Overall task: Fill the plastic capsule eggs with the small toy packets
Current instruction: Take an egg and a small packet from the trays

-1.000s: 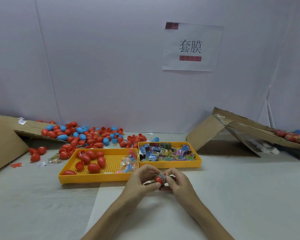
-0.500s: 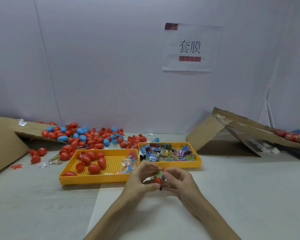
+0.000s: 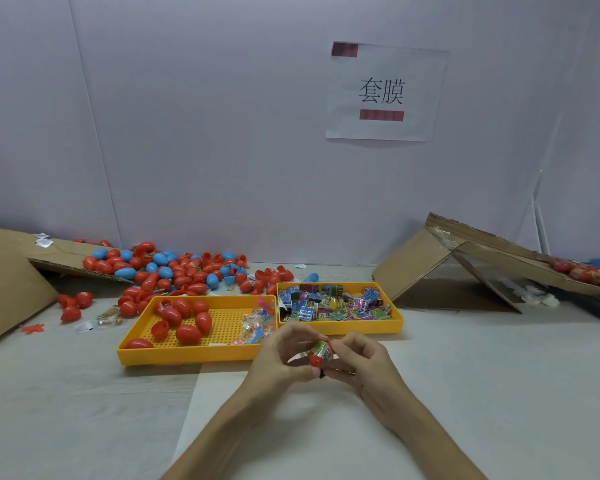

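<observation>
Above the table (image 3: 499, 375), just in front of the yellow trays (image 3: 187, 355), the left hand (image 3: 282, 358) pinches the red capsule egg (image 3: 315, 360) and the right hand (image 3: 361, 362) pinches the toy packet (image 3: 323, 350) at its opening. Seat the packet fully inside; a protruding edge probably blocks closure.

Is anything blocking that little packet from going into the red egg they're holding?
Nothing visible. The left hand and right hand hold the packet against the red egg, only their own fingers around it.
</observation>
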A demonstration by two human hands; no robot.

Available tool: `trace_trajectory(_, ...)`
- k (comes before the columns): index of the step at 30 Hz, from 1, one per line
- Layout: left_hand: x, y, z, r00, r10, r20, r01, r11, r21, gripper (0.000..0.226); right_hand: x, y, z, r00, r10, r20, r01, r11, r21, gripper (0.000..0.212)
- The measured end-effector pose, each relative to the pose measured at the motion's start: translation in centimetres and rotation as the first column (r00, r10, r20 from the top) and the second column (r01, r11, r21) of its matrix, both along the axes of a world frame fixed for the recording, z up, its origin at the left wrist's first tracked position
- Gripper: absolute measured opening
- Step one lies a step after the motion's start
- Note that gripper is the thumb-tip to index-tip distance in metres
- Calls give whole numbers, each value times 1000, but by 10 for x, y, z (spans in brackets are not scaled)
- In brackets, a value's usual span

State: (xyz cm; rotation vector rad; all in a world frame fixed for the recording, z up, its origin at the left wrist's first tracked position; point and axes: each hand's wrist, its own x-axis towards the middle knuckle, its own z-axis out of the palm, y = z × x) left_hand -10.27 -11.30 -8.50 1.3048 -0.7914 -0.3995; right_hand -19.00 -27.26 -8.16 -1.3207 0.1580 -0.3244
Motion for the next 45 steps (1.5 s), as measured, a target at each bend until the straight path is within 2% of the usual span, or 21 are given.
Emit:
trace_trajectory(7, 1, 0, 2, 999, 22, 32, -23, 999, 32, 47, 2, -2, -4, 1000, -16, 12, 17, 995, -94, 28)
trace_trajectory(13, 1, -1, 2, 980, 192, 45, -195, 979, 60, 13, 2, -5, -3, 999, -25, 46, 28, 998, -64, 35)
trace_trajectory(21, 2, 0, 2, 985, 163, -55, -160, 985, 67, 17, 4, -6, -6, 996, -70, 53, 75, 991, -111, 36)
trace_trajectory(30, 2, 0, 3, 987, 150, -62, -147, 988, 55, 21, 3, -5, -4, 995, -87, 56, 93, 990, -109, 30)
trace_trajectory(34, 1, 0, 3, 987, 141, -83, -139, 990, 27, 26, 1, -3, -1, 999, -36, -1, 35, 987, -154, 39)
trace_trajectory(37, 3, 2, 6, 982, 136, -134, -142, 989, -35, 29, 1, -4, 1, 1000, -29, 1, 29, 996, -84, 40)
trace_trajectory(39, 2, 2, 5, 981, 192, 6, -192, 981, 8, 30, 2, -6, 2, 996, -84, 16, 84, 996, -6, 42)
trace_trajectory(41, -1, 2, 1, 898, 276, 342, -332, 936, 117, 35, 3, -10, 1, 989, -149, 18, 146, 985, 89, 40)
trace_trajectory(43, -4, -1, -4, 747, 194, 637, -415, 883, 218, 38, 4, -14, 0, 984, -180, 15, 173, 963, 208, 33)
trace_trajectory(45, -5, -4, -8, 697, 28, 717, -405, 839, 362, 43, 5, -16, -2, 984, -177, 6, 165, 931, 327, 27)
